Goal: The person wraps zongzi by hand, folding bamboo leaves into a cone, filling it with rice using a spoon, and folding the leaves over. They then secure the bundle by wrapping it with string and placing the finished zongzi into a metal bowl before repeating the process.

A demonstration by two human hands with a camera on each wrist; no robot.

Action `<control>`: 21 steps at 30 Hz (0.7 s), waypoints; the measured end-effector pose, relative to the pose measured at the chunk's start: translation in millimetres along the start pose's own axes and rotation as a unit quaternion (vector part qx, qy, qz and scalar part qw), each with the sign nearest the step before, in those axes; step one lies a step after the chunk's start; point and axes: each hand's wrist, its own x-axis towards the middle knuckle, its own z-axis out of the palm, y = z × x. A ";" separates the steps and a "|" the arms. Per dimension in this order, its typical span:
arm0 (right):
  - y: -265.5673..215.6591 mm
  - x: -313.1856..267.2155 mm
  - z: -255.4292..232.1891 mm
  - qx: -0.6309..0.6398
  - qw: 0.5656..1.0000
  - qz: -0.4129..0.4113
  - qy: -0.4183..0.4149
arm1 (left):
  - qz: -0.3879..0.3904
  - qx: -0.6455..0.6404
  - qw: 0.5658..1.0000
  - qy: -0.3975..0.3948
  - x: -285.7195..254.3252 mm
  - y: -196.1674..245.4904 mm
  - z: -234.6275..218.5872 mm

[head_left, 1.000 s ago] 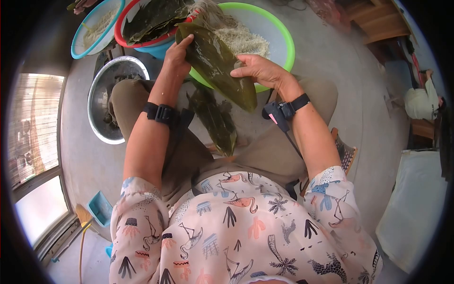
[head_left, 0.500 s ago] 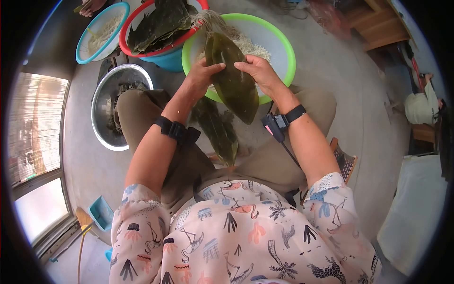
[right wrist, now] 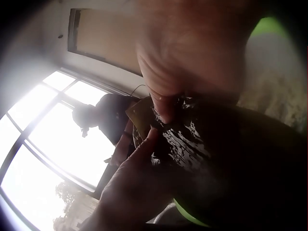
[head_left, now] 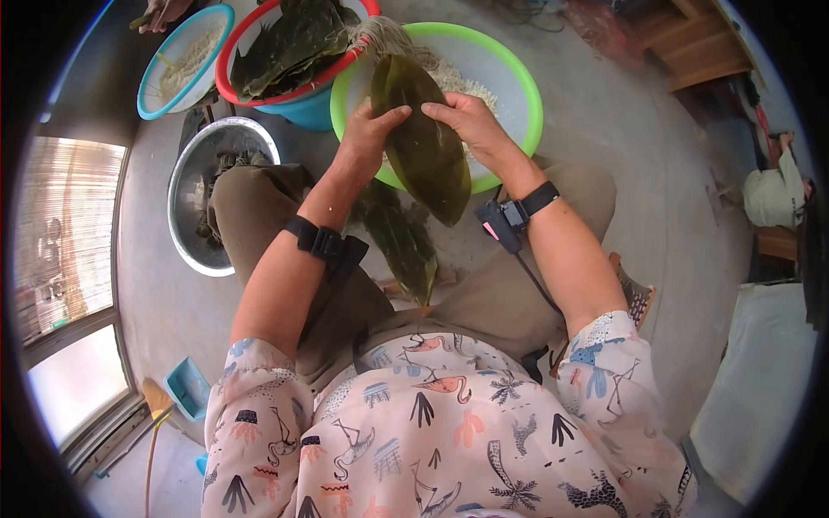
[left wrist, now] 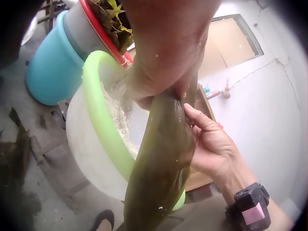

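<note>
Broad green bamboo leaves (head_left: 427, 177), wet and overlapping, hang tilted in front of me, over the near part of the green-rimmed basin (head_left: 528, 95). My left hand (head_left: 370, 136) pinches their left edge, thumb on the upper face. From the other side my right hand (head_left: 471, 123) pinches them, its thumb close to the left thumb. In the left wrist view, the leaf surface (left wrist: 161, 154) slopes down from both hands; most of the left fingers are hidden. White rice (head_left: 475, 89) lies in the basin behind the leaves.
More dark leaves (head_left: 399, 246) lie between my knees. At the back left stand a red-rimmed basin (head_left: 226, 73) full of leaves, a blue-rimmed basket (head_left: 145, 91) with rice, and a metal basin (head_left: 180, 207) with dark bundles. Strings (head_left: 389, 39) drape over the green rim.
The leaves have turned more upright as the left hand came down and right. Both hands have drawn close together, and the right thumb has shifted slightly left since half a second ago.
</note>
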 end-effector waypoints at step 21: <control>-8.0 -2.5 -1.1 0.094 0.995 0.042 -0.009 | 0.094 0.056 0.994 0.007 -2.6 2.2 0.9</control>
